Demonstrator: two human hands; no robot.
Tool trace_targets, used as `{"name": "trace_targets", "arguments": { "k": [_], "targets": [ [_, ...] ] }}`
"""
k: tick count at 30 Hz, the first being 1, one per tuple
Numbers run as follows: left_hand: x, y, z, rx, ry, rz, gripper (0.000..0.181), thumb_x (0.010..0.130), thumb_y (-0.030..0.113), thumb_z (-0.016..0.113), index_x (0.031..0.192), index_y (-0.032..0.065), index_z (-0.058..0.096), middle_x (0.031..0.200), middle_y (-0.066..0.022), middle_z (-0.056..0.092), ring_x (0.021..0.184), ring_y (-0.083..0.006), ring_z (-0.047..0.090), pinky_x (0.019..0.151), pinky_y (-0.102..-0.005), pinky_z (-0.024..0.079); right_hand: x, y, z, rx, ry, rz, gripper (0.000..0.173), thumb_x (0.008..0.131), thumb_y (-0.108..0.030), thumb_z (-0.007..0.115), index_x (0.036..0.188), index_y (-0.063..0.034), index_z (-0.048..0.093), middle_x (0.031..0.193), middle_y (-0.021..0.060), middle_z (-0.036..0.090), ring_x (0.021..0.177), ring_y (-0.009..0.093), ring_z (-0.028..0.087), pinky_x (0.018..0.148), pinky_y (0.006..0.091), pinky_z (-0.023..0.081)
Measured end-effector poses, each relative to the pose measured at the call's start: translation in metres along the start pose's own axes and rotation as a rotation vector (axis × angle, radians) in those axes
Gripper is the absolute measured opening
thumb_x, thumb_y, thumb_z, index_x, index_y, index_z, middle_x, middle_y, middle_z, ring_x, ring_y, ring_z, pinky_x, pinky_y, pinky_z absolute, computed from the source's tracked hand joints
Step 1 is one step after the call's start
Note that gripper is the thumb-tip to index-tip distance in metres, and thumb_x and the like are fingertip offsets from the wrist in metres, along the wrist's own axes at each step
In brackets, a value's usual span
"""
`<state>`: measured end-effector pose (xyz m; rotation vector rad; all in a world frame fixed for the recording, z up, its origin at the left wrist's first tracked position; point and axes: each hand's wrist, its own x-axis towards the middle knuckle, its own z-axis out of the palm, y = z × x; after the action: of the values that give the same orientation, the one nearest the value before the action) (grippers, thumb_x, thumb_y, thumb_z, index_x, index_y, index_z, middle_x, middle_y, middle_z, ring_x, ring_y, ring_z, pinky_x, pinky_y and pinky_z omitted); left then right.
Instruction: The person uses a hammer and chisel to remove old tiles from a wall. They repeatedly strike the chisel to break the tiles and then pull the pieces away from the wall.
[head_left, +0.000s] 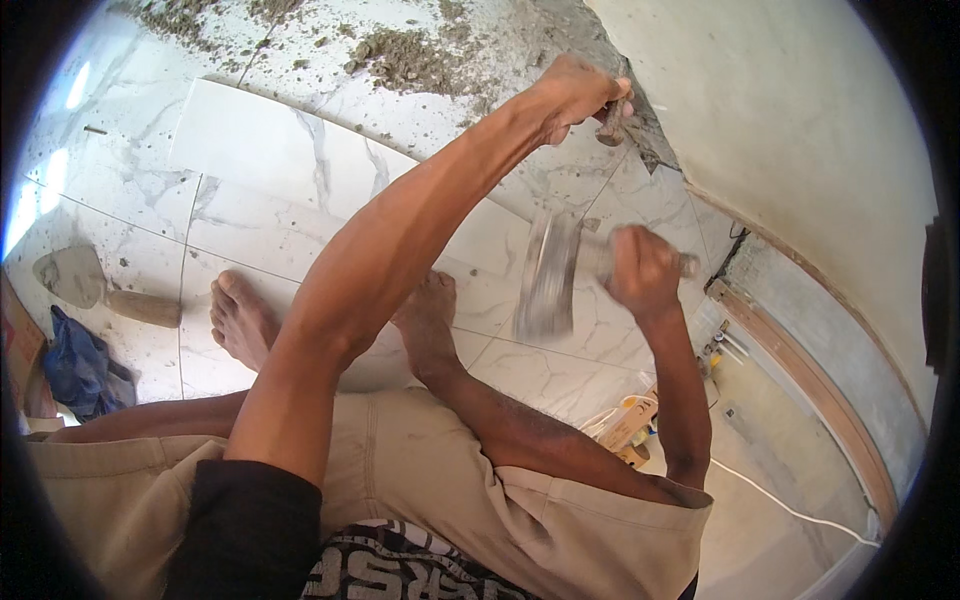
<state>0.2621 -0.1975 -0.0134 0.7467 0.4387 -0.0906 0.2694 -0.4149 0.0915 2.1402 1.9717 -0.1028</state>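
My left hand (577, 94) is closed around a metal chisel (612, 129) at the foot of the plastered wall (780, 135). The chisel's struck end points back toward me, while its tip is hidden by my fingers and the broken wall edge. In my right hand (643, 270) is the short handle of a hammer. The heavy hammer head (547, 277) is blurred by motion and hangs over the floor tiles, apart from the chisel. Under my left forearm a loose cut tile (247, 131) with grey veining lies on the tiled floor (247, 217).
Crumbled mortar (412, 60) covers the floor ahead. To the left lie a pointed trowel (71, 277) with a wooden handle and a blue plastic bag (82, 364). At right, a wooden strip (810, 382) runs along the wall, near a white cable (787, 511) and a cardboard box (628, 426).
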Motion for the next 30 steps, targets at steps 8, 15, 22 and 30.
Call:
{"name": "trace_targets", "arguments": {
  "k": [8, 15, 22, 30],
  "targets": [
    [0.005, 0.0, -0.002, -0.041, 0.006, -0.087, 0.024, 0.094, 0.025, 0.062, 0.092, 0.0033, 0.07, 0.086, -0.0037, 0.068, 0.074, -0.0147, 0.056, 0.064, -0.0314, 0.038, 0.008, 0.001, 0.007, -0.056, 0.084, 0.035, 0.018, 0.077, -0.011, 0.066, 0.084, -0.0062, 0.05, 0.062, 0.0108, 0.056, 0.052, 0.028, 0.063, 0.046, 0.039, 0.052],
    [0.007, 0.001, -0.012, 0.084, -0.028, -0.028, 0.03, 0.099, 0.032, 0.056, 0.098, 0.0054, 0.069, 0.094, -0.0001, 0.067, 0.077, -0.0134, 0.056, 0.062, -0.0278, 0.035, 0.012, 0.005, 0.004, 0.119, -0.072, 0.392, 0.042, 0.073, -0.023, 0.082, 0.093, -0.0014, 0.052, 0.07, 0.0184, 0.065, 0.06, 0.032, 0.068, 0.05, 0.041, 0.053],
    [-0.013, -0.006, -0.035, 0.075, -0.119, 0.043, 0.034, 0.099, 0.034, 0.056, 0.105, 0.0029, 0.069, 0.094, -0.0009, 0.065, 0.089, -0.0143, 0.053, 0.064, -0.0299, 0.041, 0.023, -0.02, -0.013, 0.31, -0.006, 0.424, 0.039, 0.075, -0.013, 0.08, 0.092, -0.0012, 0.048, 0.066, 0.0163, 0.062, 0.056, 0.033, 0.066, 0.049, 0.0394, 0.052],
    [-0.01, 0.0, -0.034, 0.015, -0.136, 0.081, 0.033, 0.099, 0.031, 0.055, 0.11, 0.0019, 0.068, 0.088, -0.0012, 0.063, 0.09, -0.0154, 0.053, 0.067, -0.0335, 0.046, 0.031, -0.023, -0.019, 0.249, 0.003, 0.313, 0.042, 0.075, -0.016, 0.081, 0.094, -0.0017, 0.046, 0.069, 0.0152, 0.06, 0.058, 0.031, 0.066, 0.049, 0.0386, 0.054]
  ]
}}
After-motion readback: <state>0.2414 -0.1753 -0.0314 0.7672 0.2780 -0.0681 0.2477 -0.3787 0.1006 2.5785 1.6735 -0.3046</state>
